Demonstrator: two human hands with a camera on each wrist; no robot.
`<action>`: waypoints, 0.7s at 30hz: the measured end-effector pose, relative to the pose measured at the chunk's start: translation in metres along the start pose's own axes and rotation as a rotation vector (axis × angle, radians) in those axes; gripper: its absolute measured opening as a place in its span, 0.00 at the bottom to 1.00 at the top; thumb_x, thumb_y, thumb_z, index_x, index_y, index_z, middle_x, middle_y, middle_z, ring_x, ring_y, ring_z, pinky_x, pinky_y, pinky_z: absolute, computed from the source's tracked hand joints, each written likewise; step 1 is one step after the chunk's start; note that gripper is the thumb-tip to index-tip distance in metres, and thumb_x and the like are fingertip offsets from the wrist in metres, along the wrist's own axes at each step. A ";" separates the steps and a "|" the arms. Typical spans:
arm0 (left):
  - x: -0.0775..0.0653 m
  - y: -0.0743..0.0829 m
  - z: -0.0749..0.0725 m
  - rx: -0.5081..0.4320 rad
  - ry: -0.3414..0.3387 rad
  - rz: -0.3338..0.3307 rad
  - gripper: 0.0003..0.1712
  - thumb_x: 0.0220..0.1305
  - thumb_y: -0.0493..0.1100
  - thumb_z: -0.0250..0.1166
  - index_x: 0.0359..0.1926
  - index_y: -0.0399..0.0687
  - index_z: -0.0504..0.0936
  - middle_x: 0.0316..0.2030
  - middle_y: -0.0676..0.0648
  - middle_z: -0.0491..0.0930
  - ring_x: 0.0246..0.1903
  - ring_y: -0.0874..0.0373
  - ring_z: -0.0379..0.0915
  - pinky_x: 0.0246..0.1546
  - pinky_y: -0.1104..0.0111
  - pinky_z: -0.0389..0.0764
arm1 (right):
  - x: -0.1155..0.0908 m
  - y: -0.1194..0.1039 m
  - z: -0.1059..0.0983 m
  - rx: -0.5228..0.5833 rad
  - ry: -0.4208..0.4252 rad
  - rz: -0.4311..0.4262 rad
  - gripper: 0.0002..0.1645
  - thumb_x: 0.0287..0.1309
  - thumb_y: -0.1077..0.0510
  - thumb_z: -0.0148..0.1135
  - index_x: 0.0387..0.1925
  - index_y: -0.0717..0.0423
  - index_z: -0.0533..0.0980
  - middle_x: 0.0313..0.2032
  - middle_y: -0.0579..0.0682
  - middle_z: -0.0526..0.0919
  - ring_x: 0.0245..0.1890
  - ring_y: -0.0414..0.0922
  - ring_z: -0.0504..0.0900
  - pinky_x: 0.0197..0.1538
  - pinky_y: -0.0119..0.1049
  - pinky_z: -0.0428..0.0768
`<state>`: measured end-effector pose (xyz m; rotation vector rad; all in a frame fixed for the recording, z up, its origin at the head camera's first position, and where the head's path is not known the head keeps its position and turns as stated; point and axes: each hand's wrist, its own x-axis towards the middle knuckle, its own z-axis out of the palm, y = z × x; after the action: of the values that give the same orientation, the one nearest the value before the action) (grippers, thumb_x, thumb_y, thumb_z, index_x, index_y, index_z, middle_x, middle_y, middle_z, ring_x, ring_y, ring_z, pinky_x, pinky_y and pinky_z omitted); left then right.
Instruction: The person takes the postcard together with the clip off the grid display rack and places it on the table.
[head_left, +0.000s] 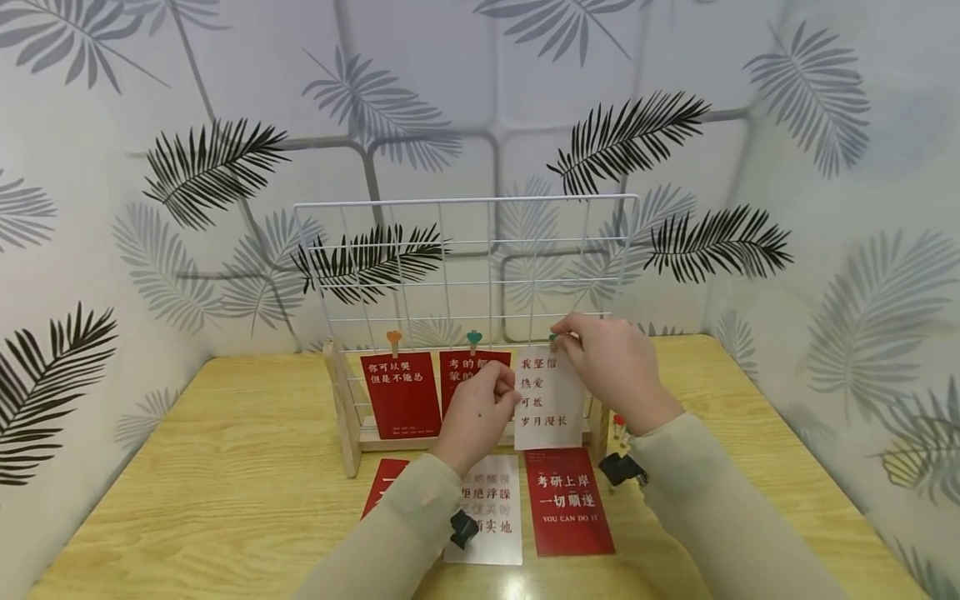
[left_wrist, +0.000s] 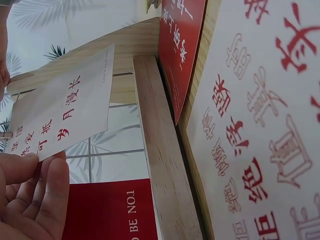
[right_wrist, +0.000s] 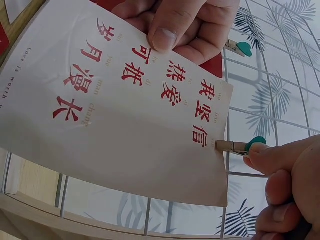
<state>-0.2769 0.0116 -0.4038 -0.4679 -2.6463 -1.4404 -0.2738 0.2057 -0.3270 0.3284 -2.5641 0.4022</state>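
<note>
A white card (head_left: 549, 408) with red characters hangs against the white wire grid (head_left: 465, 287), toward its right side. My left hand (head_left: 480, 412) pinches the card's left edge between thumb and fingers. At the card's top edge, my right hand (head_left: 611, 362) pinches a small wooden clothespin (right_wrist: 232, 146) with a green heart. In the right wrist view the clothespin's tip sits over the card's edge, beside a grid wire. Two red cards hang to the left: one (head_left: 401, 400) under an orange-heart clothespin (head_left: 394, 340), the other (head_left: 457, 367) under a green-heart clothespin (head_left: 474, 340), partly hidden by my left hand.
The grid stands in a wooden base (head_left: 352, 433) on a wood-grain table (head_left: 225, 467). In front lie a white card (head_left: 491, 546), a red card (head_left: 572, 525) and a partly covered red card (head_left: 386, 483). Small clothespins, one with a red heart (head_left: 618, 420), lie behind my right wrist.
</note>
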 end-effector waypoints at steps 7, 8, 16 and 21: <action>-0.001 0.000 -0.001 -0.010 -0.011 -0.022 0.07 0.72 0.43 0.65 0.47 0.55 0.76 0.34 0.56 0.78 0.33 0.58 0.74 0.36 0.68 0.79 | -0.001 0.000 0.000 0.007 0.003 -0.009 0.07 0.68 0.51 0.66 0.42 0.46 0.86 0.31 0.47 0.87 0.19 0.43 0.73 0.21 0.38 0.70; -0.001 0.001 -0.001 -0.011 -0.013 -0.023 0.07 0.72 0.43 0.65 0.46 0.55 0.76 0.34 0.55 0.78 0.33 0.58 0.74 0.36 0.68 0.79 | -0.002 0.000 0.001 0.008 0.006 -0.012 0.07 0.67 0.51 0.66 0.42 0.46 0.86 0.31 0.47 0.87 0.19 0.43 0.74 0.21 0.38 0.70; -0.001 0.004 -0.002 -0.017 -0.013 -0.019 0.07 0.72 0.43 0.65 0.47 0.55 0.76 0.34 0.55 0.78 0.34 0.58 0.74 0.36 0.68 0.79 | -0.003 0.002 0.002 0.016 0.051 -0.042 0.05 0.66 0.52 0.67 0.39 0.47 0.86 0.28 0.47 0.87 0.17 0.42 0.73 0.21 0.39 0.71; -0.001 0.004 -0.003 -0.009 -0.015 -0.016 0.07 0.72 0.43 0.65 0.47 0.55 0.76 0.35 0.55 0.78 0.34 0.58 0.74 0.37 0.68 0.79 | -0.004 0.003 0.002 0.023 0.050 -0.053 0.05 0.67 0.53 0.67 0.39 0.48 0.85 0.28 0.47 0.87 0.17 0.41 0.74 0.21 0.38 0.72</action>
<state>-0.2745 0.0114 -0.3992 -0.4613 -2.6625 -1.4596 -0.2725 0.2083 -0.3310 0.3886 -2.4981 0.4152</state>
